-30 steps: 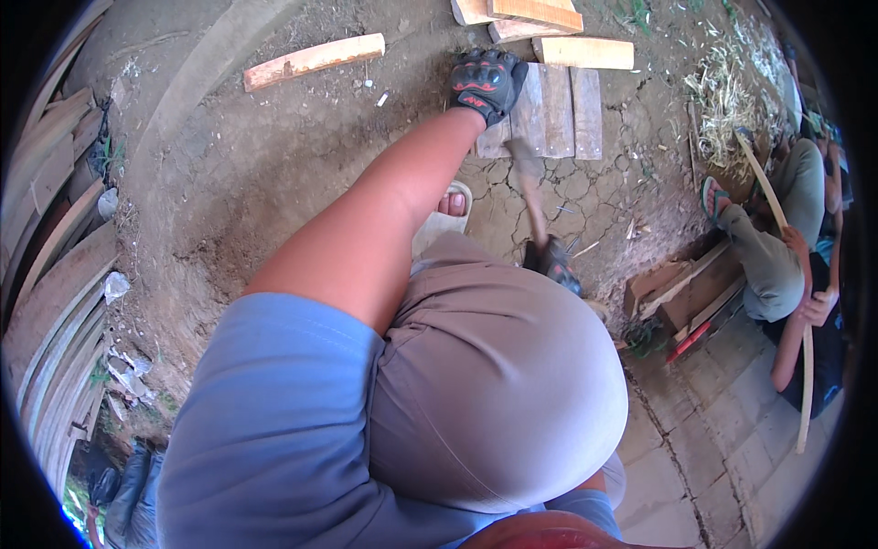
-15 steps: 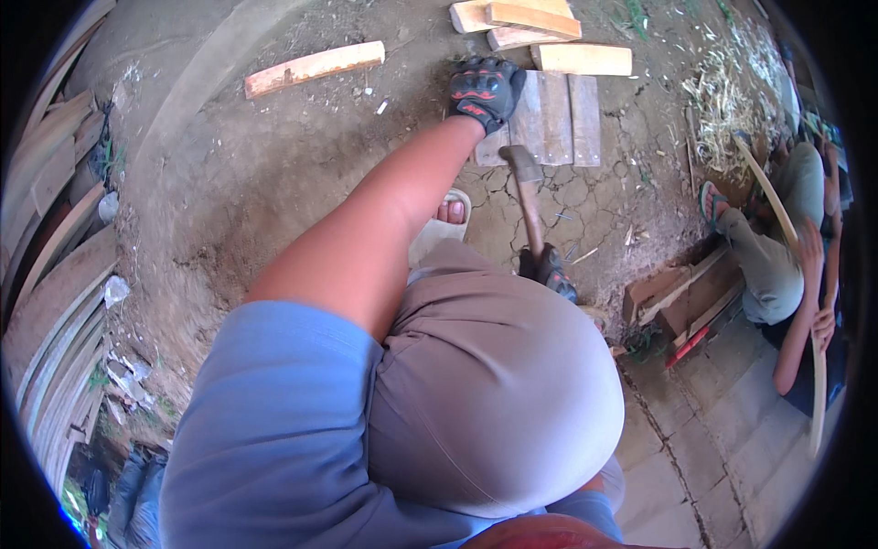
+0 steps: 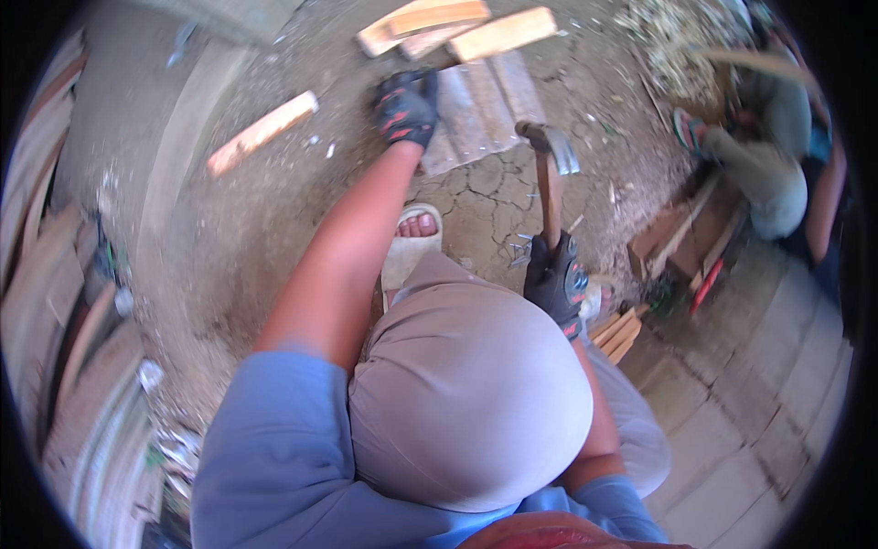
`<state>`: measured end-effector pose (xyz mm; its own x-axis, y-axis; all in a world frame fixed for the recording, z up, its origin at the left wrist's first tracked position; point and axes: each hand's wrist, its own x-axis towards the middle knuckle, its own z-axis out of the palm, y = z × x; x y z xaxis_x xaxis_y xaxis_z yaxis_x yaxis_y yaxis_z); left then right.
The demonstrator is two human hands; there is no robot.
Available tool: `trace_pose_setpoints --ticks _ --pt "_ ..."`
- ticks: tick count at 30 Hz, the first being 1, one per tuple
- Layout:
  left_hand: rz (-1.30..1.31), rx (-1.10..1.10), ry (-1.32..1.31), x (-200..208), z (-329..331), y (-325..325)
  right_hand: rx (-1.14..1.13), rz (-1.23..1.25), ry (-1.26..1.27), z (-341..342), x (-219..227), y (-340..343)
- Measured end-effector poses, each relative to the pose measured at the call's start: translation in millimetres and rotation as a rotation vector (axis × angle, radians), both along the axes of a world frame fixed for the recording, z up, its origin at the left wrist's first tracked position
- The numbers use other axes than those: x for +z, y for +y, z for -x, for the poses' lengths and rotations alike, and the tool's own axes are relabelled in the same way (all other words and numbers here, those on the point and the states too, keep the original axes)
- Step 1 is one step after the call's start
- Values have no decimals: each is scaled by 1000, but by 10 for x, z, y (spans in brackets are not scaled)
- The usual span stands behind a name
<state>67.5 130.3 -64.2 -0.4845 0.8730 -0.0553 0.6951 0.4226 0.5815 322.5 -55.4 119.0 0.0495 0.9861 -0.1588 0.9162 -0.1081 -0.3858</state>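
Note:
In a black glove with red markings, my left hand is closed at the left edge of a flat panel of wooden slats lying on the ground. What its fingers grip, if anything, is hidden. My right hand, also gloved, is wrapped round the wooden handle of a claw hammer. The hammer's head is raised, to the right of the panel's near corner and apart from it. Several nails lie scattered on the cracked soil left of the right hand.
Wood blocks lie beyond the panel, and another block lies to the left. Curved boards are stacked at far left. At right, a person sits by a wooden box and shavings. Small sticks lie by my right wrist.
The hammer has come up and right, its head lifted away from the panel's near edge. The view has shifted and turned. My left hand stays at the panel's left side.

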Motion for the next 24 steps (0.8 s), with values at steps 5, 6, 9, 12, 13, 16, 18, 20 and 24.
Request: trace_pose_setpoints --ticks 5,6,9,12,13,16,18,20,24 --pt "-39 316 -451 190 -531 -47 -200 -10 -3 -458 151 250" --pt "-71 402 -392 194 -762 -130 -233 0 -14 -511 113 267" --pt "-87 547 -589 129 -1418 -359 -386 8 76 -646 -139 234" --pt "-56 220 -406 -145 -1605 -639 -502 59 129 -769 -369 141" --pt "113 -23 -459 61 -1577 -743 -568 86 145 -828 -455 54" --pt "216 -445 -148 479 -1291 -785 -610 70 235 -908 -495 -102" --pt "105 -727 5 608 -1138 -621 -604 95 229 -952 -493 -155" --pt "-175 -1016 112 607 -1032 -357 -589 105 205 -992 -517 -244" --pt "-200 -1186 220 401 -1289 -150 -553 46 160 -1085 -683 -278"
